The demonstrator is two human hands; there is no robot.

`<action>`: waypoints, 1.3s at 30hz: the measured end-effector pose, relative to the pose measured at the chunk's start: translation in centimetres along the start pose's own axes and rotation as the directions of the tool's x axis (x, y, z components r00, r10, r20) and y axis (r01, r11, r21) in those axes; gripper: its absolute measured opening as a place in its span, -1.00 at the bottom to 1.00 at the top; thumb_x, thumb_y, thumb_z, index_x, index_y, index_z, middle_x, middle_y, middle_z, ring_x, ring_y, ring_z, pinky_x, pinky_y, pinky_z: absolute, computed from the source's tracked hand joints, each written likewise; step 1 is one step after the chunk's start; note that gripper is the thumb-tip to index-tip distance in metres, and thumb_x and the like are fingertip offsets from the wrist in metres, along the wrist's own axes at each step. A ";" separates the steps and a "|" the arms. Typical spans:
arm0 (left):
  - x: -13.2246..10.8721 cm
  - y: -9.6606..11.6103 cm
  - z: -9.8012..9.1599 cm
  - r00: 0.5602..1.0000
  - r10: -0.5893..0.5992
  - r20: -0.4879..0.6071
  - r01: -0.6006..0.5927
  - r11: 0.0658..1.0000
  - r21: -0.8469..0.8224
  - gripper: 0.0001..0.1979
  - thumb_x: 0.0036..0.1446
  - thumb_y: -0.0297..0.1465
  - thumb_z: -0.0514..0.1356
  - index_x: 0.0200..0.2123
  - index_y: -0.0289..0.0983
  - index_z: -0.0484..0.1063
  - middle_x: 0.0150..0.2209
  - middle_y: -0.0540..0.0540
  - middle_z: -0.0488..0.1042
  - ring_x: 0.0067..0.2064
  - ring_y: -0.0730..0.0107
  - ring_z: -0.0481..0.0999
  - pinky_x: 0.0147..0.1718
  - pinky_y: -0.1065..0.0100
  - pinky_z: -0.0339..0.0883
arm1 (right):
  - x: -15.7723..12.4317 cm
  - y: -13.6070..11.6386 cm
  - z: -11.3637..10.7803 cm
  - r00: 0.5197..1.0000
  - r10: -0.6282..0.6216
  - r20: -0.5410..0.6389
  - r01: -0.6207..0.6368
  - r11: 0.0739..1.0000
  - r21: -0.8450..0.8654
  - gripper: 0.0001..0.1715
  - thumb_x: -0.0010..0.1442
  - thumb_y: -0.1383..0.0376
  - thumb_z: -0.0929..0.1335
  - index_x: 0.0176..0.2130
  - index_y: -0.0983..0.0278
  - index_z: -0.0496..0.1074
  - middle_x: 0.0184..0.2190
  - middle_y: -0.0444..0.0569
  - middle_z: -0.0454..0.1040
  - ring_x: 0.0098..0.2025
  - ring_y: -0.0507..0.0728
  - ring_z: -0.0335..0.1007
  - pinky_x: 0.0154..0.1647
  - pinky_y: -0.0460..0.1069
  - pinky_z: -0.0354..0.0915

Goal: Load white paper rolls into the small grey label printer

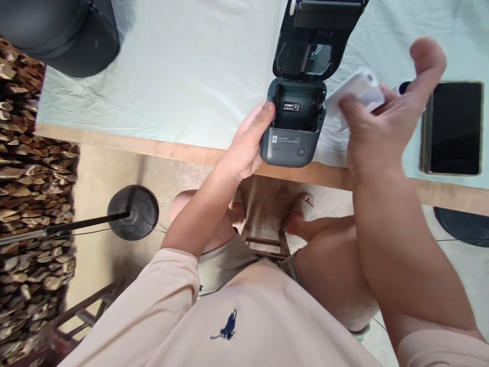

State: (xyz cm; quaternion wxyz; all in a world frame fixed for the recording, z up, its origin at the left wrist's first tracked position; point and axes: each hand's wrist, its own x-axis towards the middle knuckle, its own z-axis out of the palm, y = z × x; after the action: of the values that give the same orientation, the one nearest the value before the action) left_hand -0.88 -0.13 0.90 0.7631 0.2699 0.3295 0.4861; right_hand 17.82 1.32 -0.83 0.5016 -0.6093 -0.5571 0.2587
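A dark grey portable label printer (284, 145) is tilted up near the table's front edge, its lid (301, 56) swung wide away from me. The compartment inside it shows a small white printed label and no roll. My left hand (250, 140) grips the printer's left side, thumb on the rim of the compartment. Just right of the printer, my right hand (385, 117) pinches a white paper roll (357, 89) between thumb and fingers, with one finger stretched outward. A small core hole shows at the roll's end. Motion blurs the roll and this hand slightly.
On the right of the cloth-covered table (191, 66) lies a dark-screened phone or tablet (454, 127). A large black container (72, 41) stands at the upper left. Below the table are a round black stand base (133, 224) and stacked firewood (34, 219).
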 end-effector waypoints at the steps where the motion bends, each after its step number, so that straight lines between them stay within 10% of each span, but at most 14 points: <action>1: 0.0 0.0 0.0 1.000 0.007 0.027 -0.007 1.000 -0.005 -0.66 0.24 -0.24 0.04 0.00 -0.25 0.38 -0.01 0.03 0.53 0.36 0.21 0.15 0.25 0.23 0.34 | 0.3 -0.2 0.0 0.995 0.079 -0.057 -0.069 0.985 0.156 -0.32 -0.02 0.28 0.27 0.06 0.18 -0.09 -0.03 0.04 0.27 -0.16 0.03 0.36 -0.11 0.05 0.35; 3: -0.1 0.1 -0.1 0.995 0.025 0.093 -0.024 1.000 -0.005 -0.66 0.22 -0.24 0.07 0.01 -0.24 0.38 -0.01 0.00 0.54 0.37 0.20 0.14 0.29 0.23 0.30 | 0.6 -1.2 -0.1 0.980 0.189 -0.058 -0.156 0.920 0.361 -0.48 -0.03 0.29 0.23 -0.05 0.21 0.02 -0.02 0.04 0.29 -0.13 0.04 0.39 -0.13 0.05 0.37; 6: 0.0 0.1 -0.2 0.990 0.052 0.131 -0.054 0.999 0.010 -0.68 0.24 -0.25 0.04 -0.02 -0.23 0.38 -0.09 0.01 0.56 0.35 0.21 0.18 0.29 0.21 0.30 | 0.0 -3.4 -0.3 0.999 0.004 -0.045 0.014 0.921 0.390 -0.53 0.02 0.34 0.17 -0.02 0.16 0.14 -0.03 -0.09 0.35 -0.01 0.05 0.39 -0.06 0.08 0.36; 10: -0.1 0.1 0.0 0.998 0.043 0.050 -0.048 0.994 0.100 -0.71 0.27 -0.29 0.01 -0.06 -0.28 0.39 -0.19 0.03 0.54 0.32 0.27 0.24 0.21 0.26 0.37 | -1.6 -6.0 0.4 0.882 -0.465 0.075 0.471 0.873 -0.127 -0.53 0.12 0.32 0.21 0.04 0.12 0.28 0.00 -0.20 0.40 0.03 0.04 0.38 0.11 0.06 0.30; 13: -0.2 0.2 0.2 0.999 0.029 -0.015 -0.026 0.987 0.160 -0.72 0.27 -0.30 -0.01 -0.07 -0.26 0.39 -0.16 0.03 0.53 0.32 0.31 0.25 0.19 0.32 0.38 | -1.9 -6.8 1.3 0.886 -0.350 0.305 0.453 0.796 -0.402 -0.52 0.08 0.34 0.25 0.02 0.05 0.32 -0.06 -0.20 0.46 0.02 0.09 0.40 0.08 0.11 0.27; 18: -0.3 0.2 0.5 0.998 0.053 0.036 -0.058 0.987 0.152 -0.71 0.29 -0.32 -0.04 -0.05 -0.28 0.37 -0.15 0.01 0.52 0.33 0.32 0.23 0.21 0.34 0.34 | -1.3 -7.1 1.6 0.929 -0.168 0.331 0.336 0.758 -0.559 -0.54 0.06 0.34 0.26 -0.03 0.00 0.36 -0.10 -0.23 0.48 0.00 0.13 0.41 0.04 0.16 0.24; 32: -0.3 0.3 0.3 1.000 -0.003 0.027 0.000 0.995 0.101 -0.71 0.26 -0.35 0.02 0.01 -0.23 0.37 -0.08 0.00 0.52 0.31 0.33 0.27 0.20 0.32 0.36 | -1.2 -6.3 0.7 0.894 -0.307 0.327 0.422 0.823 -0.380 -0.52 0.01 0.43 0.26 -0.06 0.14 0.41 -0.02 -0.08 0.40 -0.06 0.04 0.40 -0.03 -0.02 0.35; 39: -0.1 0.2 -0.2 0.999 0.026 0.043 -0.031 0.992 0.119 -0.66 0.26 -0.20 -0.02 -0.07 -0.28 0.38 -0.18 -0.01 0.54 0.30 0.26 0.29 0.23 0.19 0.35 | -2.3 -5.6 0.3 0.847 -0.455 0.273 0.531 0.729 -0.433 -0.77 0.17 0.20 0.22 -0.35 0.15 0.44 -0.33 -0.11 0.44 -0.22 0.03 0.37 -0.10 0.06 0.25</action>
State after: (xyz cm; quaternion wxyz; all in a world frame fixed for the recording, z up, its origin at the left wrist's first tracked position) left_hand -1.19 -0.13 0.92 0.7452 0.3297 0.3381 0.4707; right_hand 14.63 -1.41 3.53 0.3372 -0.5250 -0.7814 0.0095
